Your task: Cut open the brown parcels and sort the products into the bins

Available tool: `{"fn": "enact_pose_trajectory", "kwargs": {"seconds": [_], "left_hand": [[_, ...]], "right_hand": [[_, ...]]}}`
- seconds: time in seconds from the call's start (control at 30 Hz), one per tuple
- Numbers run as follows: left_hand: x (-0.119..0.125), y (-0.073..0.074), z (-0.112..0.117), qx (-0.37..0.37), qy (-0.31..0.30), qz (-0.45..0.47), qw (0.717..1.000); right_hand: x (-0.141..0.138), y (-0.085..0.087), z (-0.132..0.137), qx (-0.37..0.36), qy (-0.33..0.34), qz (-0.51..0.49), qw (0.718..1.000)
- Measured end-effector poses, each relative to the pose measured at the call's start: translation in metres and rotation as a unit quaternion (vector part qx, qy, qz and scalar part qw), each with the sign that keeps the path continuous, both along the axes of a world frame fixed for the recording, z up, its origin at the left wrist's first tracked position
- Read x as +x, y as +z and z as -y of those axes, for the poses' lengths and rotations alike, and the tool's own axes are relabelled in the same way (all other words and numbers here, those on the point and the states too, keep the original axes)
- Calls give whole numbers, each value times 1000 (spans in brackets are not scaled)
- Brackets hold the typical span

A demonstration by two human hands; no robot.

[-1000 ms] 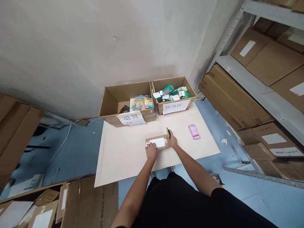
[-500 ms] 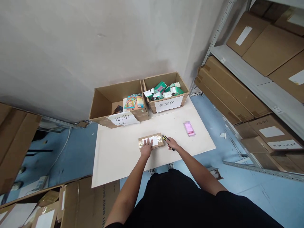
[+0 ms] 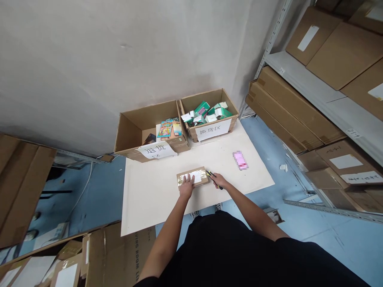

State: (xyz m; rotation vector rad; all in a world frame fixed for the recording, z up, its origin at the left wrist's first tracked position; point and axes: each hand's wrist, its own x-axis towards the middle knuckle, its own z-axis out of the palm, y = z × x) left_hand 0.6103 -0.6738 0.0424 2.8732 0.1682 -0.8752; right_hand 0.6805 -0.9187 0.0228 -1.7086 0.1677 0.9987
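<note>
Parcel [image 3: 202, 174], brown, taped, white label on top, lies flat on the white counter [image 3: 146, 199], directly under the left hand's fingers [image 3: 188, 179] and just left of the right hand [image 3: 220, 180]. Cutter [image 3: 210, 174], black and yellow, points at the parcel's right end; can't tell if its tip touches.

Containers: two open cartons side by side along the counter's far edge. Left carton [image 3: 183, 144], with a handwritten paper sign on its front, has colourful booklets [image 3: 165, 129] at its right side and a dark flat item [image 3: 150, 138] near them. Right carton [image 3: 192, 134], also signed, holds a jumble of green-and-white small boxes [image 3: 203, 107]. Big carton [image 3: 119, 251] at lower left, off the counter, holds labelled parcels [image 3: 67, 275].

Left hand: fingers spread, resting on the parcel's top, not wrapped round it. Right hand: fingers closed round the cutter. Pink item [image 3: 240, 160], pixelated, lies on the counter beyond the right hand, well apart from the parcel.
</note>
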Motion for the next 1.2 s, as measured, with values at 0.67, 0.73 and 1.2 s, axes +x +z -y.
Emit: {"fn": "enact_pose_trajectory", "kwargs": {"seconds": [0.67,0.73,1.2], "left_hand": [[-11,25,-28,49,101,44,993],[-31,19,-18,36,112,22,993],[31,9,-15,-40,-196,64,978]], "right_hand": [[-7,-17,-82,-202,-92,133,966],[23,-8,-95,-232,-68,149,959],[-31,-18,-30,-248,-38,193,949]]}}
